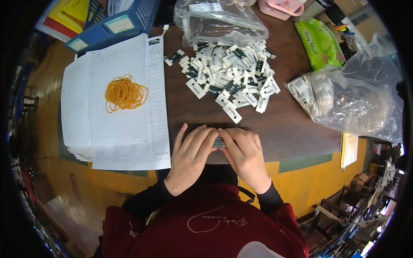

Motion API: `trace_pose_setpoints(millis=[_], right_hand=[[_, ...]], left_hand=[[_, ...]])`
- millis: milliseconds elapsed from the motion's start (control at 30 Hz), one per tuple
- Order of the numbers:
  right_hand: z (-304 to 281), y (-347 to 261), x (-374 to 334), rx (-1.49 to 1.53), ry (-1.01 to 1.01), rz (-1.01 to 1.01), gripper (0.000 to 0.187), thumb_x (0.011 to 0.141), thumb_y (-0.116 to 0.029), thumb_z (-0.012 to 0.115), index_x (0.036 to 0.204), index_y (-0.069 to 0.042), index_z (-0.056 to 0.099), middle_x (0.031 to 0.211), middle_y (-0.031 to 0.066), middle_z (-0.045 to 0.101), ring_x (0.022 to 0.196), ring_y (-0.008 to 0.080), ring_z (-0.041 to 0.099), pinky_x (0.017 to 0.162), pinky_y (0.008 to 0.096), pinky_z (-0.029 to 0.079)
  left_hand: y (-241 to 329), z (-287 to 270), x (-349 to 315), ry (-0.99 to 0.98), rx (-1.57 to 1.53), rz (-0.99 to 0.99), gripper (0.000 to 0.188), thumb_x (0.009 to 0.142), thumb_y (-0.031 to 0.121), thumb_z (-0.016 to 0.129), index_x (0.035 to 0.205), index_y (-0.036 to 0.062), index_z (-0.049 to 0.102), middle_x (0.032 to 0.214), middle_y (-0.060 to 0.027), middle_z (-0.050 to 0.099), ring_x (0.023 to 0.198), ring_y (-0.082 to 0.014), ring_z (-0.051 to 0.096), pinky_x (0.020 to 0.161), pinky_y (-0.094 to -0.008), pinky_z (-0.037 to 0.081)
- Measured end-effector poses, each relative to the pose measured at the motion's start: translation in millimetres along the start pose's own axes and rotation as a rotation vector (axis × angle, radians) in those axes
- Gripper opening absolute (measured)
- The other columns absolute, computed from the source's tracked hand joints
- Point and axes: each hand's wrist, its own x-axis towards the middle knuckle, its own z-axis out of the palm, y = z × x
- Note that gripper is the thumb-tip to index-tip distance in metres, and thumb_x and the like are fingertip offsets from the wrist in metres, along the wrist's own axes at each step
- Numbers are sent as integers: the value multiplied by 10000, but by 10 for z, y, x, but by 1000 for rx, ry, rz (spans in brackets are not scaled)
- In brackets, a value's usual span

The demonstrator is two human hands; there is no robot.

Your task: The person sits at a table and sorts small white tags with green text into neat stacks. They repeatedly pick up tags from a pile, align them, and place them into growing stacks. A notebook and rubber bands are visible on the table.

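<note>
Near the table's front edge, my left hand (192, 154) and my right hand (245, 152) meet around a small stack of tags (218, 142). Fingers of both hands press on it from either side, so only its dark and grey layered edges show between them. Just beyond my hands lies a loose heap of white and black printed tags (232, 71), spread flat and overlapping. On the left, a tangle of orange rubber bands (124, 93) rests on an open ruled notebook (77, 107).
A clear plastic bag (219, 21) lies behind the heap. To the right are a bag holding bundled tags (322, 92), a green packet (318, 45) and a pink container (282, 7). A blue plastic basket (129, 21) with folders stands at the back left.
</note>
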Motion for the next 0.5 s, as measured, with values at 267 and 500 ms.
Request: trace_pose_setpoints(millis=[267, 500], right_hand=[[4, 29, -19, 66, -26, 19, 432, 792, -66, 747, 1214, -15, 667, 1141, 96, 666, 1056, 282, 629, 902, 391, 454], [-2, 74, -39, 171, -31, 94, 482, 775, -65, 770, 1240, 0, 662, 1143, 117, 665, 1068, 313, 625, 939, 405, 465]], left_hand=[[81, -199, 48, -104, 2, -49, 472, 809, 129, 769, 1242, 15, 619, 1228, -96, 602, 1234, -301, 560, 1072, -524, 420], [147, -93, 101, -92, 64, -54, 432, 878, 101, 692, 1264, -29, 547, 1224, -143, 562, 1165, -302, 561, 986, -422, 467]])
